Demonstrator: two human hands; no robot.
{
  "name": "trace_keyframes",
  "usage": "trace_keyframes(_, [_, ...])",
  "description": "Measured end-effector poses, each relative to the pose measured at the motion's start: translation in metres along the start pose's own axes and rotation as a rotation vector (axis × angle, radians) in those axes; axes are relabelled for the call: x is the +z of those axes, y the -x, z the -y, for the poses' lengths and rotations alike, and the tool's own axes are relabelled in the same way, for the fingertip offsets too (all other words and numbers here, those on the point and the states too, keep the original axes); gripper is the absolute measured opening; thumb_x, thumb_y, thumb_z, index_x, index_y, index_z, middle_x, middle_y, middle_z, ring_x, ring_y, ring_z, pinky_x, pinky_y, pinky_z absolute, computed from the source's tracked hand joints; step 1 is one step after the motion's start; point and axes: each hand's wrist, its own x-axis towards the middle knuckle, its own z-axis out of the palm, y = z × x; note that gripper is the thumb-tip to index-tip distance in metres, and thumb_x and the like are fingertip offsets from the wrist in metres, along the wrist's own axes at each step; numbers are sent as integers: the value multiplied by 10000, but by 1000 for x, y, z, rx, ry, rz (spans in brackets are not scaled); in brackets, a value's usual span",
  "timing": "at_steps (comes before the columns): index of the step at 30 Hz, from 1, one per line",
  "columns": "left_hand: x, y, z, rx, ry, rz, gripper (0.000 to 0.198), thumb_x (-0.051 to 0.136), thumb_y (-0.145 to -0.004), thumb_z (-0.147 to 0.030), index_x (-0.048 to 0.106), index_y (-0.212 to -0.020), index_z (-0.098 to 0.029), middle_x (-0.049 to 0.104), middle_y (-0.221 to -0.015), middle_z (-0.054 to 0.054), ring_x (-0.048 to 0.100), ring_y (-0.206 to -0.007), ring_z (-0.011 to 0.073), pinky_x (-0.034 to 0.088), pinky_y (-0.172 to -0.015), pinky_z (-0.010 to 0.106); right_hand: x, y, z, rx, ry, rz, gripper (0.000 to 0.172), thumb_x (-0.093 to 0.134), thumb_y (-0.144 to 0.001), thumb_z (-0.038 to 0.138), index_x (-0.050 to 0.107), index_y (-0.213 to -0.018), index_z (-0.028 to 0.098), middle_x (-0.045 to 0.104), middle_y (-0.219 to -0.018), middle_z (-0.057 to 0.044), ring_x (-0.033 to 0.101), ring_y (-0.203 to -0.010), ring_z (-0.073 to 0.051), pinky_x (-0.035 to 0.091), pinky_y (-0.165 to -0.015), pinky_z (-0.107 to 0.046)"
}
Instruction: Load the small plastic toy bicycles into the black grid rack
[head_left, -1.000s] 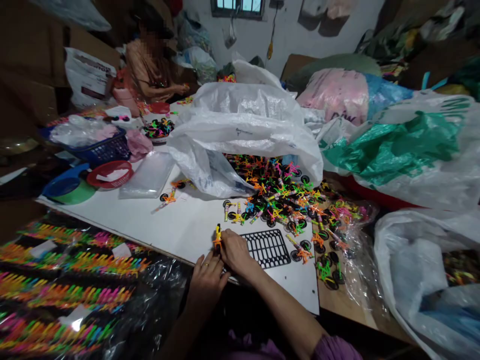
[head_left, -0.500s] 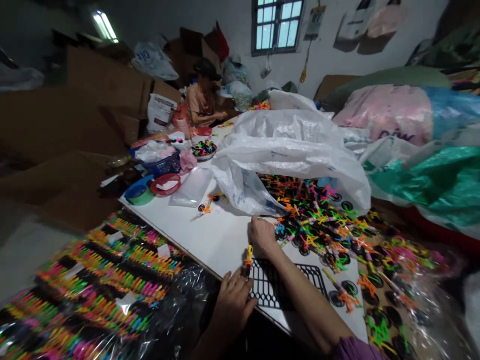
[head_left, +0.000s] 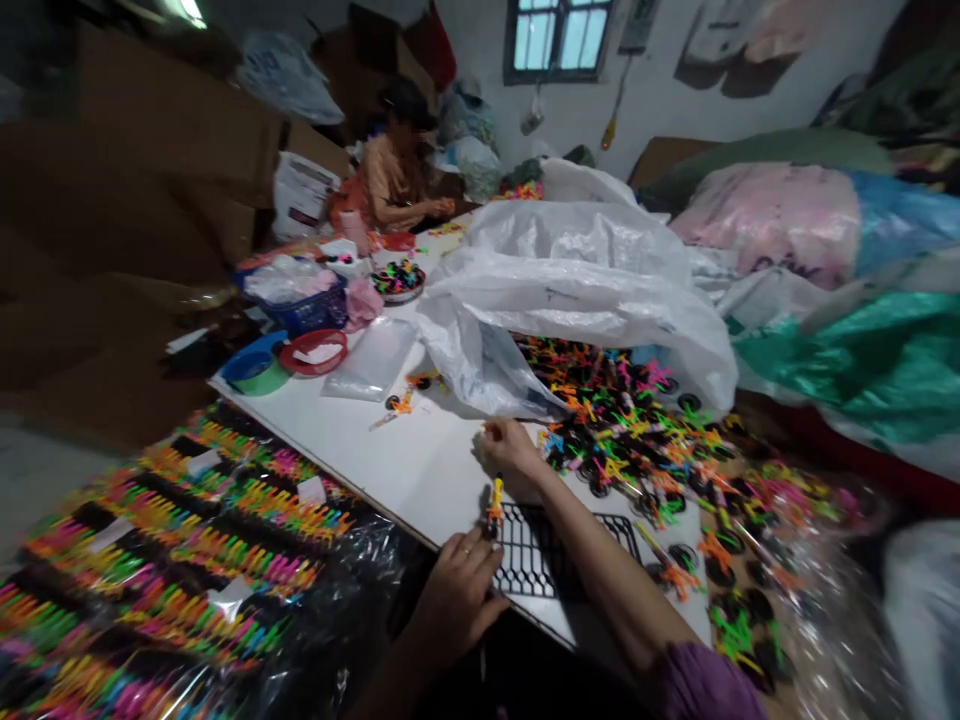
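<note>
- Head view: left fingers (head_left: 480,562) closed on a plastic toy bicycle (head_left: 495,505), upright beside a black grid (head_left: 532,560); it seems light and stiff, best gripped by the frame.
- Right fingers (head_left: 491,432) curled on the bench (head_left: 375,450), near the toy pile (head_left: 622,430); whether they hold anything is unclear.

- Under the right fingers (head_left: 491,432): smooth white board (head_left: 420,470)
- Above the left fingers (head_left: 480,565): shiny plastic toy bike (head_left: 495,508)
- Beside them: matt black plastic grid (head_left: 529,570)
- Past the right fingers: thin, crinkly white plastic bag (head_left: 487,365)
</note>
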Motion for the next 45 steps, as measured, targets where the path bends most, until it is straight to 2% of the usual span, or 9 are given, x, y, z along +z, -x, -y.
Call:
trace_keyframes(4, [22,16,2,-27,-158,-28,362,521,-817,-326,531,-1136,-154,601,-1165,113,530,-1092,280,403,-906,468,-25,18,-15,-62,95,-54,287,526,-791,158,591,-1070,140,643,-891,-45,573,-797,-142,389,-690,-209])
trace_keyframes(8, [25,19,12,58,-203,-54,384,531,-809,-322,526,-1156,-156,595,-1184,93,534,-1088,274,384,-919,448,-51,49,-32,103,407,-80,222,488,-829,184,603,-1014,148,605,-1026,-100,577,-872,-180,403,-735,-246])
trace_keyframes(16, [20,30,1,42,-261,-19,364,526,-806,-351,553,-1130,-186,603,-1176,71,536,-1086,283,360,-916,455,-18,66,-18,93,576,-66,180,442,-843,144,603,-921,128,591,-912,-107,556,-862,-194,409,-706,-266])
trace_keyframes(21, [20,36,-2,14,-260,24,374,512,-818,-346,545,-1150,-178,591,-1196,74,534,-1094,274,358,-929,445,-33,89,-28,10,433,-14,222,391,-900,185,600,-972,172,563,-967,-64,550,-817,-138,386,-679,-219])
trace_keyframes(24, [19,33,0,28,-264,28,379,498,-828,-358,543,-1158,-178,578,-1213,76,528,-1104,276,350,-943,453,-49,78,-31,-74,503,-10,214,419,-900,214,589,-1027,183,539,-1013,-65,535,-872,-150,375,-672,-221])
trace_keyframes(28, [17,33,0,45,-263,9,367,490,-826,-356,559,-1145,-187,587,-1200,76,539,-1090,281,362,-928,462,-60,44,-34,-330,641,202,147,490,-859,195,631,-883,162,542,-997,-70,503,-920,-178,369,-694,-238])
trace_keyframes(31, [16,34,1,21,-251,13,373,498,-818,-363,561,-1147,-198,589,-1198,74,535,-1097,287,372,-918,467,-63,31,-38,-403,674,264,153,506,-856,227,635,-835,147,548,-973,-77,498,-916,-180,369,-702,-239])
trace_keyframes(37, [11,18,10,-15,-238,-38,356,512,-818,-375,585,-1112,-187,595,-1189,84,517,-1125,280,357,-957,472,-63,62,-40,-233,555,89,170,482,-852,203,595,-976,179,570,-961,-57,539,-854,-160,362,-651,-214])
trace_keyframes(45, [11,4,16,-45,-207,12,391,492,-829,-404,561,-1145,-183,561,-1234,91,479,-1167,287,344,-974,474,-42,105,-22,-62,155,-99,201,495,-833,224,572,-1008,164,615,-930,-45,555,-783,-132,375,-697,-211])
